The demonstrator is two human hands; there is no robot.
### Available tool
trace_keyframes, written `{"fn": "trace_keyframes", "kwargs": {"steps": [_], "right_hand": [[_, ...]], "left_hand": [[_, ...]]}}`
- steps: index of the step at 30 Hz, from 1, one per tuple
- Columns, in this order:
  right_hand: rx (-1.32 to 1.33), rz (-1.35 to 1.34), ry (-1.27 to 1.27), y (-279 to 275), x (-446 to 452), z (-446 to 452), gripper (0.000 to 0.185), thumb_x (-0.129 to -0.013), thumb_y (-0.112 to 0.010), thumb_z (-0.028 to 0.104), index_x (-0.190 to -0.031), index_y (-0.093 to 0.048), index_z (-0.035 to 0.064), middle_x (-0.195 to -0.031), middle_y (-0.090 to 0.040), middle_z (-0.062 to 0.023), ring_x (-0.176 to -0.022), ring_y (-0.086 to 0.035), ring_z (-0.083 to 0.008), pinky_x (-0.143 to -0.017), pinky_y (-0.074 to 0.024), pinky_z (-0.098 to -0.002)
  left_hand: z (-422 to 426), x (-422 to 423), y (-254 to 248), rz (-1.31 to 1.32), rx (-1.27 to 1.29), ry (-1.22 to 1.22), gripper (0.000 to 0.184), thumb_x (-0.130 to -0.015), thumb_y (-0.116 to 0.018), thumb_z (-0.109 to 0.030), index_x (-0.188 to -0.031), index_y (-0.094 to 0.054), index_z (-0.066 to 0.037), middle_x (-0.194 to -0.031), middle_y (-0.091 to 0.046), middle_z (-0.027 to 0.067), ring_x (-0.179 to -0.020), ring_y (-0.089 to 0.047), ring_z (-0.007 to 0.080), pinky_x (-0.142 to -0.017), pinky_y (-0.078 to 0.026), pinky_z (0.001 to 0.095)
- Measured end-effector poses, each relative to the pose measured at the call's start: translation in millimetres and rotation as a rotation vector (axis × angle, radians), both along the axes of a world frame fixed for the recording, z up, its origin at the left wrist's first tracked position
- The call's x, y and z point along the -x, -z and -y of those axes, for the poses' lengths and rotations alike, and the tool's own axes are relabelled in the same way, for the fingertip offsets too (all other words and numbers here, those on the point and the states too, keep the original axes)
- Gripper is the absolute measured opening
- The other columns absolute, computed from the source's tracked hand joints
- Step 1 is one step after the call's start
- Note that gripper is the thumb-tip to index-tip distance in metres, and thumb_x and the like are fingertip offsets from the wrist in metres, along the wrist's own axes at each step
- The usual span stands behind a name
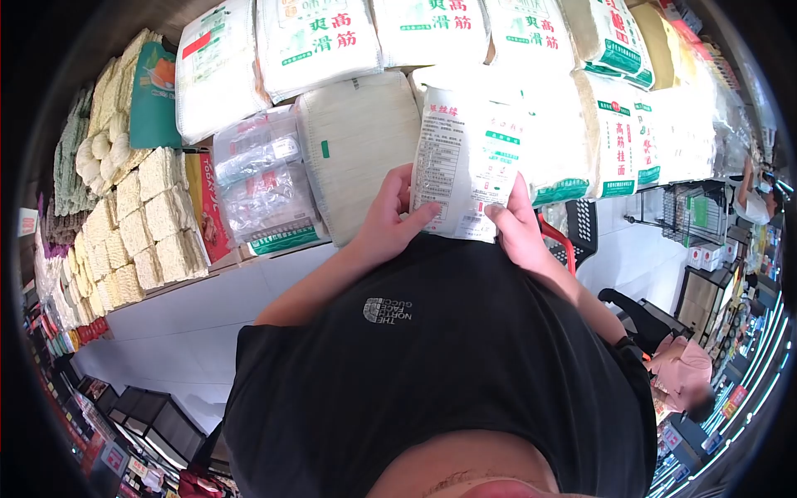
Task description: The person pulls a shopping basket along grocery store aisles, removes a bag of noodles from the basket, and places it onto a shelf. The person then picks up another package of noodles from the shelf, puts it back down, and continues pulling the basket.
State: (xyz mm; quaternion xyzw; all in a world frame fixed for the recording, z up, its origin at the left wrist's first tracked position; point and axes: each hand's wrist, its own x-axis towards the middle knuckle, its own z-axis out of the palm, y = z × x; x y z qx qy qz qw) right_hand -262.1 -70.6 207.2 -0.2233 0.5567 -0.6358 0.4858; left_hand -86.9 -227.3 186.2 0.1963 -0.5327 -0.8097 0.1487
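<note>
Left hand (388, 214) and right hand (518, 228) clasp a noodle packet (462, 166), probably light but brittle, by its lower sides, a sound hold, near the front edge of the counter (226, 265).

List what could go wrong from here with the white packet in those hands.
The white packet might tip or slip, since the left hand and right hand hold only its lower part.
Glare washes out its upper end, so print there might be misread.
The right hand could knock the red handle seen beside it, though their depth apart is unclear.
</note>
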Motion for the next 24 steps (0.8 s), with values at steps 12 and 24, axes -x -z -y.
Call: {"fn": "trace_keyframes", "kwargs": {"steps": [12, 24], "right_hand": [[-0.002, -0.045, -0.033, 0, 3, 2, 0.059, -0.098, -0.052, 0.001, -0.151, -0.027, 0.0040, -0.141, -0.047, -0.0089, -0.130, -0.045, -0.0172, -0.109, -0.0390, -0.0363], [0.065, -0.011, -0.012, -3, 2, 5, 0.052, -0.102, -0.057, 0.005, -0.147, -0.032, 0.0070, -0.134, -0.055, -0.0078, -0.121, -0.053, -0.0147, -0.103, -0.0441, -0.0345]], "left_hand": [[-5, -1, -5, 0.051, 0.197, -0.032, 0.060, -0.096, -0.069, -0.012, -0.143, -0.032, 0.000, -0.120, -0.062, 0.0134, -0.106, -0.064, 0.0173, -0.091, -0.054, 0.0331], [-5, 1, -11, -0.078, -0.132, 0.044, 0.077, -0.092, -0.074, -0.013, -0.149, -0.025, 0.001, -0.136, -0.053, 0.0145, -0.123, -0.058, 0.0215, -0.102, -0.050, 0.0387]]}}
